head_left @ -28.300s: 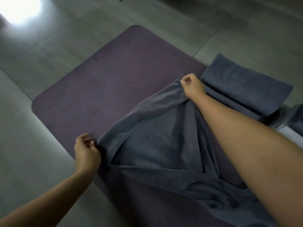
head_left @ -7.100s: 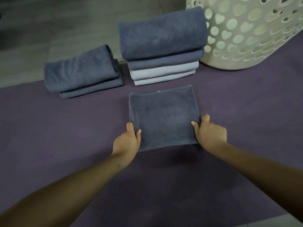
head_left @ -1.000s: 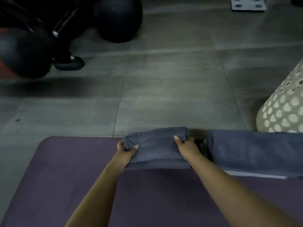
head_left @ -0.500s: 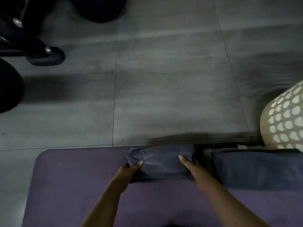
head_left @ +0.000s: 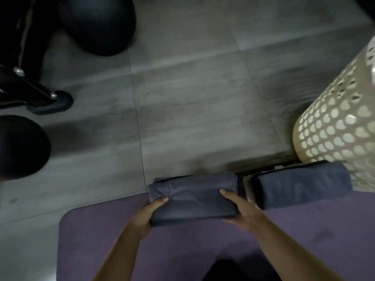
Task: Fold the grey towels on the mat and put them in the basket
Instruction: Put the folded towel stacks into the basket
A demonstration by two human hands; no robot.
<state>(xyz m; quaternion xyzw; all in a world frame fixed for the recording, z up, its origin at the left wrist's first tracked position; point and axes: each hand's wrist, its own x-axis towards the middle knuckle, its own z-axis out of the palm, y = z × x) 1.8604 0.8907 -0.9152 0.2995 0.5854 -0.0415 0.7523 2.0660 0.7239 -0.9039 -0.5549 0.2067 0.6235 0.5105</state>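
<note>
A small pile of folded grey towels [head_left: 192, 196] sits at the far edge of the purple mat [head_left: 97, 240]. My left hand [head_left: 147, 214] grips its left end, thumb on top and fingers under. My right hand [head_left: 242, 209] grips its right end the same way. A second, taller stack of folded towels [head_left: 300, 184] stands just to the right, dark grey on top with paler layers showing at its left side. The cream basket [head_left: 336, 126] with heart-shaped holes stands behind that stack at the right edge.
Grey tiled floor [head_left: 192, 98] stretches beyond the mat. Black rounded objects [head_left: 97, 23] and a black metal foot [head_left: 50, 102] sit at the upper left. A dark shape [head_left: 233, 270] shows at the bottom edge.
Both hands have closed on the ends of the small pile and it appears raised slightly off the mat. The view has shifted, showing more of the basket.
</note>
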